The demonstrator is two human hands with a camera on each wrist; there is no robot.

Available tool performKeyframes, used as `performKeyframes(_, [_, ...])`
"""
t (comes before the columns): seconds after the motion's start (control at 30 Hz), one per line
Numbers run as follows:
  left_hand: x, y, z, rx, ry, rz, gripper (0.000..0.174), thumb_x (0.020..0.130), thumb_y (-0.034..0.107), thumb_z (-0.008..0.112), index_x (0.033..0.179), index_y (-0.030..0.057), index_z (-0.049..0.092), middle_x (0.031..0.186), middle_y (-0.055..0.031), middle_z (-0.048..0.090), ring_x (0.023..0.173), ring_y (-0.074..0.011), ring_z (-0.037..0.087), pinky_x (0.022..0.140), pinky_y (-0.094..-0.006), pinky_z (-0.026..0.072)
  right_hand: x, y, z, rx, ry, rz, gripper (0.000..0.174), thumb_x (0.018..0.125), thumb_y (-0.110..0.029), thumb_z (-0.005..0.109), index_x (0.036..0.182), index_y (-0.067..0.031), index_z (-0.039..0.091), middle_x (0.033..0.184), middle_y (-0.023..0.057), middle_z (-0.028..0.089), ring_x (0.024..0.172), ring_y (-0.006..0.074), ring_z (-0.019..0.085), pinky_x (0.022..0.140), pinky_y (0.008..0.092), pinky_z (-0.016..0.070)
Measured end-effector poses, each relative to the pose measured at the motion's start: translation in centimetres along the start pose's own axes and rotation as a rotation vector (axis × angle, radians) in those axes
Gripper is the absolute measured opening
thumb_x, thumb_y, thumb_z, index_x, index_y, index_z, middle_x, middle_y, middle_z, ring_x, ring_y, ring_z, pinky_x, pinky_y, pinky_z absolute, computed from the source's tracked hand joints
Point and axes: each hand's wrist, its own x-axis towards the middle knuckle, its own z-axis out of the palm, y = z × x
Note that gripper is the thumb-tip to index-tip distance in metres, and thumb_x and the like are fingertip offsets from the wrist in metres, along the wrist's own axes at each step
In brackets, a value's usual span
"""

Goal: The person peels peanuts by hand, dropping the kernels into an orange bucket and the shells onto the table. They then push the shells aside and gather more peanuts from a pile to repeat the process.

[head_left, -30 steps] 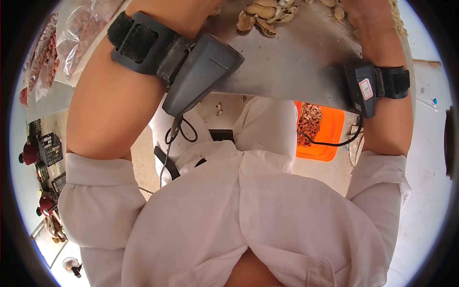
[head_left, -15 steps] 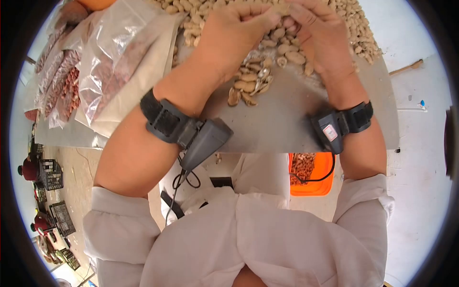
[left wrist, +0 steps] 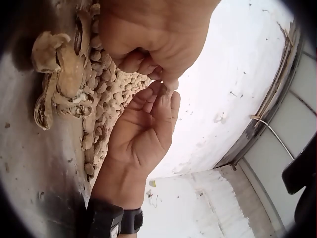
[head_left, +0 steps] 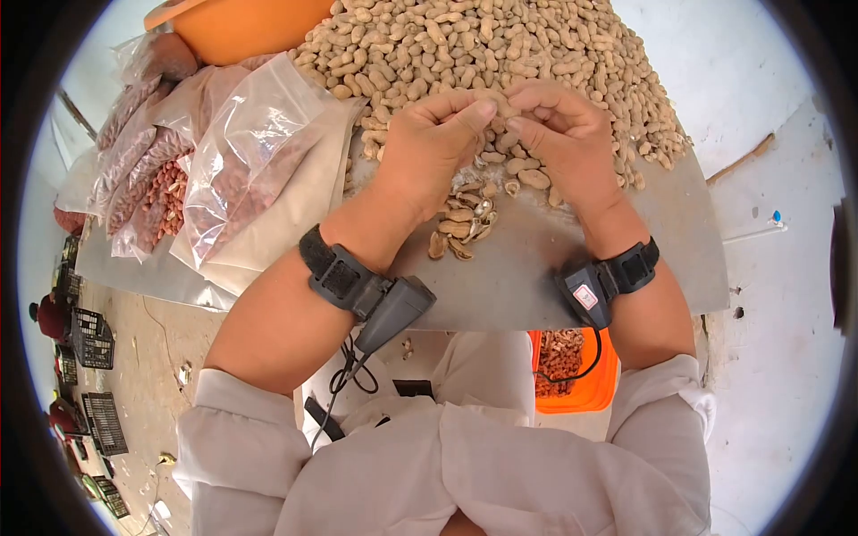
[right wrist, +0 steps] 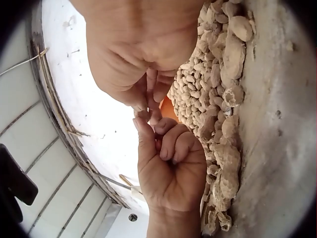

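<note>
**Figure 1. 2 hands clamp 1 peanut over the far half of the bench**

The left hand [head_left: 429,147] and the right hand [head_left: 563,134] meet fingertip to fingertip. Both are clamped on 1 peanut [left wrist: 159,88], which is held in the air above the near rim of the peanut pile [head_left: 500,45].

Risks, as judged from this layout:
- A slip of the pinch probably drops the peanut back into the pile, where it is lost among the others.
- Loose pieces may land in the empty shells [head_left: 460,223] lying mid-bench. They may also roll off the near edge of the bench [head_left: 536,286] towards the orange crate [head_left: 572,371] below it.

The head view alone shows the layout: the pile, the shells, the crate and the clear bags [head_left: 241,170] along the left edge. It hides the peanut behind the fingers. The left wrist view shows the pinch from below against a pale wall. The right wrist view adds the left hand's curled fingers [right wrist: 173,144].
</note>
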Motion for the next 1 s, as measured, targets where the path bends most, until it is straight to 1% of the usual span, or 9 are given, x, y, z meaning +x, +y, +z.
performKeyframes(0.1, [0.1,-0.3,-0.2,-0.021,0.0,0.001,0.018,0.084,0.016,0.062,0.089,-0.0017,0.061,0.062,0.0042,0.048,0.051,-0.0035,0.036,0.044,-0.0183,0.0271,0.0,-0.1,0.0,-0.023,-0.015,-0.01,0.014,0.076,-0.001,0.066,0.089,-0.0036,0.063,0.089,-0.0004,0.062,0.07,0.0019,0.05,0.06,0.0166,0.0426])
performKeyframes(0.23, [0.1,-0.2,-0.4,0.002,-0.057,-0.008,0.019,0.088,0.014,0.057,0.1,-0.0004,0.061,0.066,0.0048,0.048,0.053,-0.0042,0.035,0.048,-0.0189,0.0285,0.0,0.1,-0.1,-0.065,-0.012,-0.014,0.014,0.077,-0.003,0.066,0.09,-0.0023,0.063,0.086,0.0006,0.062,0.07,0.0031,0.052,0.061,0.018,0.044])
performKeyframes(0.33, [0.1,-0.2,-0.4,0.001,-0.097,0.012,0.022,0.088,0.013,0.057,0.104,-0.0011,0.06,0.069,0.0042,0.051,0.053,-0.004,0.035,0.048,-0.0178,0.029,0.0,-0.8,0.4,0.016,0.043,0.171,0.015,0.081,-0.009,0.064,0.093,0.0002,0.063,0.082,0.0021,0.062,0.07,0.0057,0.055,0.061,0.02,0.0457])
performKeyframes(0.4, [0.0,0.0,-0.3,0.0,-0.104,0.003,0.025,0.087,0.014,0.057,0.107,-0.0014,0.059,0.071,0.0039,0.052,0.053,-0.0038,0.035,0.048,-0.017,0.0293,0.1,-1.2,0.6,-0.008,-0.023,0.264,0.019,0.083,-0.012,0.062,0.096,0.0016,0.062,0.08,0.0029,0.062,0.071,0.0074,0.057,0.061,0.0208,0.0464])
performKeyframes(0.43, [0.0,0.0,-0.3,0.038,-0.096,0.018,0.025,0.087,0.015,0.058,0.106,-0.0013,0.059,0.07,0.004,0.052,0.053,-0.0037,0.035,0.048,-0.0168,0.0294,0.1,-1.2,0.7,-0.02,-0.056,0.311,0.021,0.084,-0.014,0.061,0.098,0.0023,0.062,0.079,0.0033,0.062,0.071,0.0082,0.058,0.061,0.0212,0.0468])
performKeyframes(0.6, [-0.2,0.3,-0.2,0.225,-0.104,0.148,0.027,0.086,0.02,0.06,0.103,-0.0003,0.062,0.07,0.0049,0.053,0.055,-0.0025,0.038,0.048,-0.0166,0.031,-0.1,-0.9,0.6,-0.112,-0.112,0.289,0.022,0.086,-0.015,0.056,0.098,0.002,0.062,0.075,0.0035,0.061,0.068,0.0086,0.056,0.061,0.0221,0.0457])
performKeyframes(0.7, [-0.5,0.7,0.3,0.443,-0.016,0.207,0.016,0.087,0.011,0.054,0.09,-0.0035,0.061,0.072,-0.0022,0.06,0.064,-0.0072,0.053,0.059,-0.021,0.0447,-0.1,-0.9,0.9,-0.175,-0.169,0.305,0.022,0.087,-0.017,0.053,0.095,0.0022,0.062,0.073,0.0041,0.06,0.067,0.009,0.056,0.06,0.0235,0.0446])
performKeyframes(0.9, [-0.3,0.3,0.3,0.532,0.085,0.222,0.017,0.085,0.012,0.056,0.084,-0.0033,0.063,0.067,-0.0004,0.058,0.062,-0.005,0.049,0.055,-0.0199,0.0415,-0.7,-0.8,2.0,-0.38,-0.05,0.231,0.025,0.086,-0.021,0.053,0.089,0.0031,0.061,0.069,0.0042,0.057,0.065,0.0101,0.053,0.06,0.0262,0.0435])
performKeyframes(1.0, [-0.2,0.0,0.2,0.521,0.071,0.228,0.018,0.085,0.014,0.056,0.082,-0.0024,0.063,0.062,0.0005,0.054,0.059,-0.0049,0.046,0.052,-0.0211,0.039,-0.8,-0.8,2.2,-0.446,-0.02,0.193,0.026,0.086,-0.021,0.052,0.088,0.0031,0.061,0.068,0.0035,0.056,0.062,0.01,0.051,0.057,0.0258,0.0424])
